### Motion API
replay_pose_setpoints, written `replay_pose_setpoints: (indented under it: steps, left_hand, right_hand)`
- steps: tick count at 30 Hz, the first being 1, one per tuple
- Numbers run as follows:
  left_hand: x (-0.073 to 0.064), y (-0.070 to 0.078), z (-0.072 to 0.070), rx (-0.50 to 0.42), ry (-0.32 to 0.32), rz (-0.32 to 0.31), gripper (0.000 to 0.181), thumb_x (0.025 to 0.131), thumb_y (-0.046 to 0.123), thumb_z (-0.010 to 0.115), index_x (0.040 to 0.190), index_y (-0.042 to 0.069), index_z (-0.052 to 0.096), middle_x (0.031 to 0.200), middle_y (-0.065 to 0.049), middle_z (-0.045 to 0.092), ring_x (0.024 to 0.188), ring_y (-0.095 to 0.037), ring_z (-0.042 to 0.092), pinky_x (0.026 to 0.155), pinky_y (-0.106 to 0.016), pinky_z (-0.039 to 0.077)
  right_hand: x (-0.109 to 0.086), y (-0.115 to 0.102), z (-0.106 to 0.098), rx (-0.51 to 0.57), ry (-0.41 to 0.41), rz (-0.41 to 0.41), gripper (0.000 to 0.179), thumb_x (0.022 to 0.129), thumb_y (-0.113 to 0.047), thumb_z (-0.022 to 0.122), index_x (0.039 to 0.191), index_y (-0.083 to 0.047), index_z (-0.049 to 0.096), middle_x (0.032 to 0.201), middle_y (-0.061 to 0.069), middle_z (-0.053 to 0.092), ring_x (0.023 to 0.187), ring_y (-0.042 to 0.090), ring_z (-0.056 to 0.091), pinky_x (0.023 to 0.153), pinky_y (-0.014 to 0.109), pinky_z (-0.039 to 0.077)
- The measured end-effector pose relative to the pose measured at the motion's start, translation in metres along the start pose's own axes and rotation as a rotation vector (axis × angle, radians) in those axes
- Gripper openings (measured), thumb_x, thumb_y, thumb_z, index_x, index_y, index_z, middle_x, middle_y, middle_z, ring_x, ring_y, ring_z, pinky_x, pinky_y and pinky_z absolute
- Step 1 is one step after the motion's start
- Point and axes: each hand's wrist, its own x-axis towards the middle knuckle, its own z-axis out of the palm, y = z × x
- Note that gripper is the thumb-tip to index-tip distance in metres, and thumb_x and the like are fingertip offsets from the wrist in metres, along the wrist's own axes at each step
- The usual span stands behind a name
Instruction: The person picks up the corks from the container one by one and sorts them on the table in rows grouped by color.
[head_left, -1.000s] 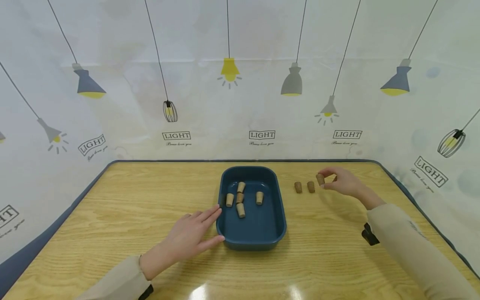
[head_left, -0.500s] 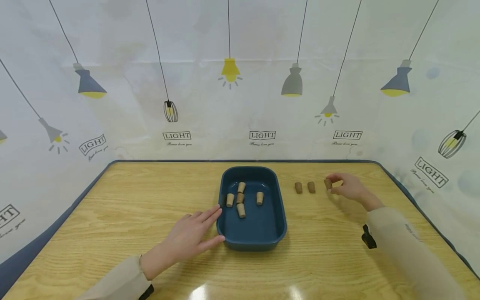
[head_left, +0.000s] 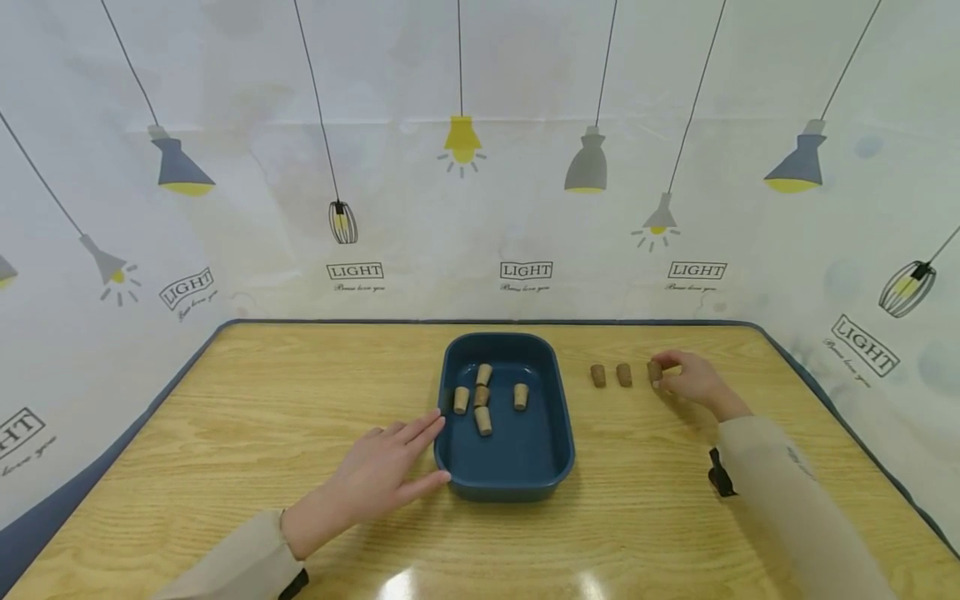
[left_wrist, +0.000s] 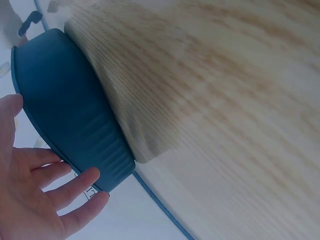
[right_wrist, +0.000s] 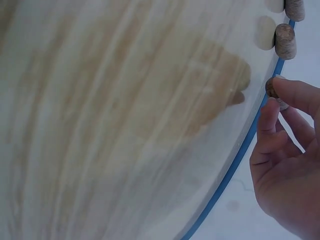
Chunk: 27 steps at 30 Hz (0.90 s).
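Note:
My left hand (head_left: 375,475) rests with straight fingers against the left rim of a blue rectangular tray (head_left: 502,485). In the left wrist view its fingers (left_wrist: 75,192) lie along the tray's edge. Inside the tray are several cork stoppers, one of them a lone cork (head_left: 521,397) on the right side. To the right of the tray, my right hand (head_left: 693,383) pinches a brown cork (head_left: 655,372) between thumb and fingers, at or close to the table top. Two more corks stand beside it, a near one (head_left: 624,375) and a farther one (head_left: 597,376).
The wooden table (head_left: 300,392) has a dark blue edge along its back and sides. Behind it hangs a pale backdrop (head_left: 420,192) printed with lamps. A dark wrist strap (head_left: 722,473) shows under the right sleeve.
My right hand has carried its cork a little to the right, away from the two standing corks, and lowered it slightly. The left hand and tray stay put.

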Motion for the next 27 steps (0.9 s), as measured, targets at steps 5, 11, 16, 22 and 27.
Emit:
replay_pose_setpoints:
  steps: [5,11,16,22,27]
  left_hand:
    - [-0.0002,-0.0001,0.0004,-0.001,0.008,0.004,0.07,0.086,0.059,0.035,0.136,0.009,0.037,0.138,-0.005,0.034,0.107,-0.027,0.049,0.078,-0.044,0.042]
    - [-0.0004,-0.0006,0.0005,-0.007,0.006,0.004,0.071,0.086,0.059,0.034,0.136,0.009,0.037,0.138,-0.005,0.034,0.107,-0.027,0.049,0.079,-0.044,0.042]
    - [-0.0002,-0.0006,0.0004,-0.014,0.002,0.004,0.071,0.086,0.059,0.034,0.136,0.009,0.037,0.138,-0.005,0.034,0.107,-0.027,0.049,0.08,-0.045,0.041]
    - [-0.0003,-0.0005,-0.0002,-0.012,-0.004,0.001,0.071,0.087,0.059,0.033,0.136,0.009,0.036,0.138,-0.005,0.034,0.108,-0.027,0.049,0.081,-0.045,0.041]
    - [-0.0003,0.0001,-0.0012,-0.012,-0.005,-0.001,0.07,0.087,0.059,0.034,0.136,0.009,0.037,0.138,-0.005,0.034,0.108,-0.027,0.049,0.08,-0.045,0.041]
  right_hand:
    - [0.0037,-0.0018,0.0027,-0.004,-0.002,0.0,0.043,0.079,-0.004,0.058,0.117,0.013,0.047,0.109,0.029,0.05,0.104,0.044,0.041,0.082,0.051,0.035]
    - [0.0075,-0.0005,0.0052,0.007,-0.029,0.032,0.043,0.079,-0.002,0.055,0.119,0.012,0.045,0.111,0.029,0.048,0.104,0.043,0.041,0.082,0.051,0.035]
    - [0.0091,0.0025,0.0058,0.005,-0.038,0.046,0.044,0.08,-0.002,0.053,0.121,0.012,0.044,0.111,0.029,0.047,0.104,0.043,0.04,0.079,0.049,0.036]
    - [0.0084,0.0022,0.0052,0.014,-0.047,0.059,0.045,0.08,-0.002,0.053,0.121,0.011,0.044,0.111,0.029,0.047,0.098,0.04,0.044,0.074,0.044,0.041]
    - [0.0078,0.0005,0.0046,0.026,-0.063,0.078,0.047,0.079,-0.001,0.052,0.123,0.011,0.042,0.113,0.031,0.045,0.093,0.037,0.047,0.066,0.037,0.044]
